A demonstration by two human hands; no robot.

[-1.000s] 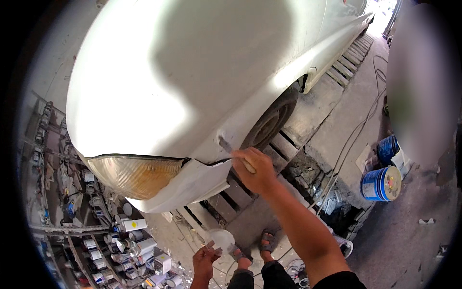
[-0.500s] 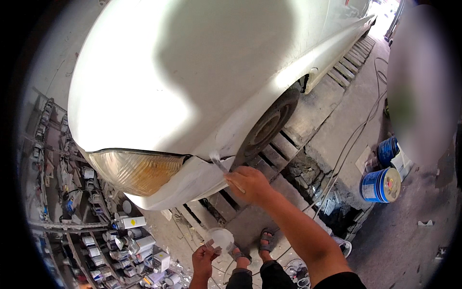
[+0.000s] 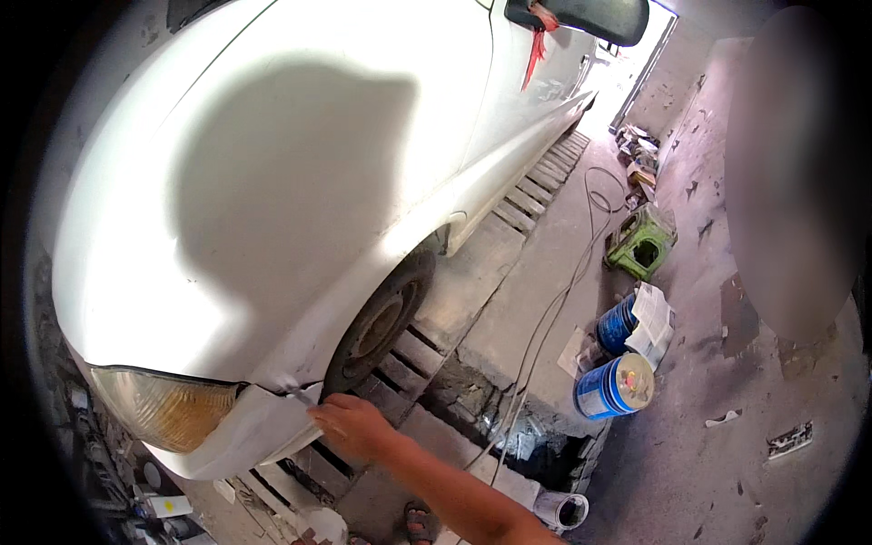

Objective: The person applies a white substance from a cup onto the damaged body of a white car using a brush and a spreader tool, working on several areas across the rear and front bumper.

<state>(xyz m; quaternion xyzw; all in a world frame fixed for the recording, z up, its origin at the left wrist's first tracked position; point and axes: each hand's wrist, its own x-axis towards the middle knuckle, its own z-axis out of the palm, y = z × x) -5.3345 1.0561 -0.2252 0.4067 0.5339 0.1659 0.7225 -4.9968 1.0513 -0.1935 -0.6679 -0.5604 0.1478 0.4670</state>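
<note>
A white car [image 3: 381, 136] fills the left and middle of the view. My right hand [image 3: 350, 425] is closed on a slim putty knife [image 3: 298, 392], whose blade lies against the car's front corner. That spot is between the yellowed headlight [image 3: 168, 409] and the front wheel [image 3: 377, 322], by a dark seam above the bumper [image 3: 245, 427]. Motion blurs the blade a little. My left hand is out of view below the lower edge. A pale round lid-like thing [image 3: 324, 524] shows at that edge, with a small brown flat piece beside it.
Two blue buckets [image 3: 604, 391] stand right of a broken pit [image 3: 545, 454] in the floor. Beyond are a green stool [image 3: 643, 243] and a loose cable [image 3: 559, 304]. A white tub [image 3: 563, 510] is near my right forearm. Cans [image 3: 163, 506] crowd the lower left.
My view has swung right and up, so the car sits lower and further left. The mirror and stool have come into view. My left hand has dropped out of view; my right stays at the seam.
</note>
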